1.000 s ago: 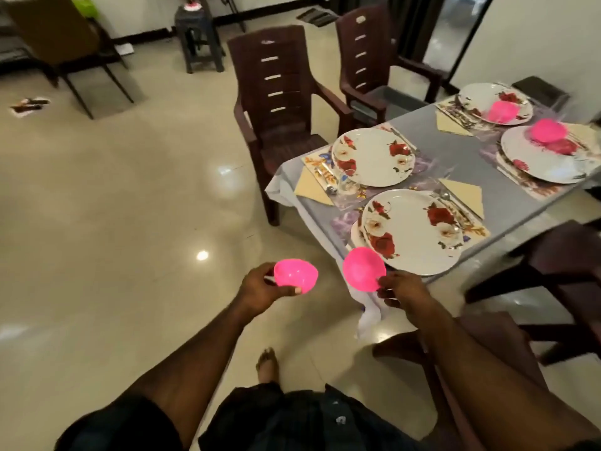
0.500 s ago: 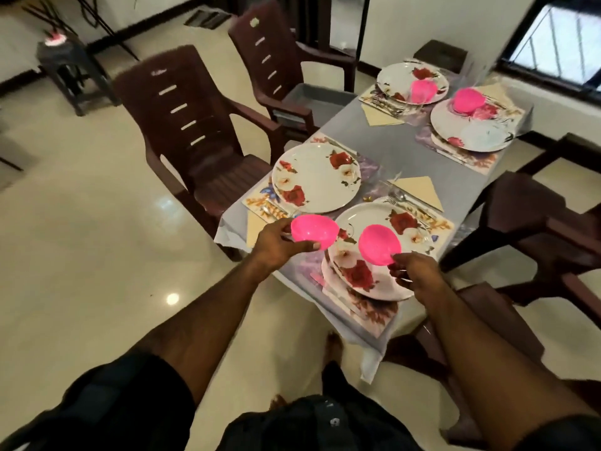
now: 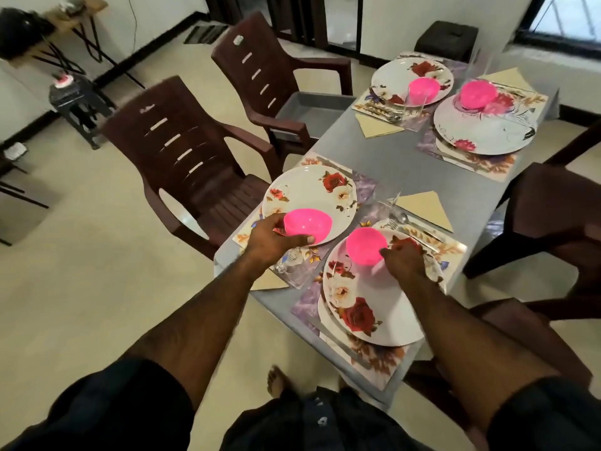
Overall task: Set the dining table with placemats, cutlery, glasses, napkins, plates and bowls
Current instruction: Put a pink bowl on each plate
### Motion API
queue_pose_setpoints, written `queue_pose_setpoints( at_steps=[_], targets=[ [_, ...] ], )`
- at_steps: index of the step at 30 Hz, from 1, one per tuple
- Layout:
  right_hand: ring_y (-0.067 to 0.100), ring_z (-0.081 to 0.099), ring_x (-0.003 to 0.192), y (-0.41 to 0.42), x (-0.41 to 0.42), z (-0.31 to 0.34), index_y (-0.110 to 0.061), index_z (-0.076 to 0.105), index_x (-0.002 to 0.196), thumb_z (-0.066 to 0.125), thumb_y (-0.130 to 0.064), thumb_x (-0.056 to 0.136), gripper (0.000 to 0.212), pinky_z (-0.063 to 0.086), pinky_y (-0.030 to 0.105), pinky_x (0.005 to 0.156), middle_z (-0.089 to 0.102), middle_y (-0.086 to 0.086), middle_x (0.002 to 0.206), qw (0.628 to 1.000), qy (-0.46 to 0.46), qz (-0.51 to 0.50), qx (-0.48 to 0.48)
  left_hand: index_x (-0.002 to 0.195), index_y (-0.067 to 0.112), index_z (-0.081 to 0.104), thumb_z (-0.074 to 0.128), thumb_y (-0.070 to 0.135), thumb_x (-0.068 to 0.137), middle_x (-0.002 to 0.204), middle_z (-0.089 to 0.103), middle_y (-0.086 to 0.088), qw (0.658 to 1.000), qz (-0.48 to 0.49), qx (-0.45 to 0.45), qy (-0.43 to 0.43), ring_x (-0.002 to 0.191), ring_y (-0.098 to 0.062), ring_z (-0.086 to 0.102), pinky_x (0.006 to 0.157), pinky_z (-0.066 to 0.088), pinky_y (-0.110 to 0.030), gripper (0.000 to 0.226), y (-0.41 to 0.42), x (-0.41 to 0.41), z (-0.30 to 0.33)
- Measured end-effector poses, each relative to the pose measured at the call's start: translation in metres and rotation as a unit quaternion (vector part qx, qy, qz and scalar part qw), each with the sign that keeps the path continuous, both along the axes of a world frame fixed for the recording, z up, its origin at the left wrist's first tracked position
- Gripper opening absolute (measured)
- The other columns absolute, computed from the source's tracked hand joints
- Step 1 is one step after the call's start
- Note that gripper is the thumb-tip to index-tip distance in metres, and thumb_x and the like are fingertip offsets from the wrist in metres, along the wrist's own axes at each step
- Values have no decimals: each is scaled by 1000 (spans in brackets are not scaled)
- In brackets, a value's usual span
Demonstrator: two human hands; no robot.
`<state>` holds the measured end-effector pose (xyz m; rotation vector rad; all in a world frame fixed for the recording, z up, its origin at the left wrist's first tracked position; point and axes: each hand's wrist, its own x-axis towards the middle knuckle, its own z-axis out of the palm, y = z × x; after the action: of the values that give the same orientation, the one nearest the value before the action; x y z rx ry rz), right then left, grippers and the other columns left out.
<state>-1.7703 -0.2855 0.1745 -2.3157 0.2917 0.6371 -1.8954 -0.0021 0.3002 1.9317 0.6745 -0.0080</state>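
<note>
Hands are gripping pink bowls: left hand (image 3: pixel 271 240) fingers grasping left bowl (image 3: pixel 307 223), right hand (image 3: pixel 405 260) fingers grasping right bowl (image 3: pixel 366 245), both over floral plates.

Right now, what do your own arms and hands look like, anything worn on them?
Both forearms are bare. The left hand and right hand show no gloves, and I see no watch. Dark short sleeves end near the elbows.

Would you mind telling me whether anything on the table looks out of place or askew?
One thing stands out: the far right plate bears a different, sparser pink flower pattern than the other three rose plates, and its pink bowl sits off-centre at its far rim. Nothing looks spilled or damaged.
</note>
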Motion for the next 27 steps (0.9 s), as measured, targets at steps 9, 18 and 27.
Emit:
queue_pose_setpoints(
  at_steps=[9, 18, 27],
  targets=[
    [36, 52, 135, 21, 5, 24, -20, 25, 157, 68, -87, 64, 122, 40, 57, 110, 47, 9, 155, 894, -173, 363, -200, 135, 27, 65, 98, 67, 45, 123, 68, 8, 1000, -5, -9, 7, 109, -20, 69, 71, 63, -33, 104, 4, 29, 5],
    [33, 53, 134, -2, 43, 36, -21, 28, 157, 77, -74, 70, 114, 36, 49, 110, 50, 4, 154, 857, -170, 430, -229, 140, 27, 62, 95, 77, 37, 127, 67, 7, 1000, -5, -9, 18, 100, -29, 75, 57, 56, -21, 120, 3, 43, 4],
    [34, 37, 149, 11, 48, 46, -21, 20, 161, 79, -74, 69, 122, 26, 58, 120, 34, 7, 165, 839, -142, 463, -247, 141, 19, 62, 97, 55, 53, 127, 66, 1, 1000, -23, -6, 8, 103, -28, 71, 57, 56, -18, 102, 12, 40, 10]
  ],
)
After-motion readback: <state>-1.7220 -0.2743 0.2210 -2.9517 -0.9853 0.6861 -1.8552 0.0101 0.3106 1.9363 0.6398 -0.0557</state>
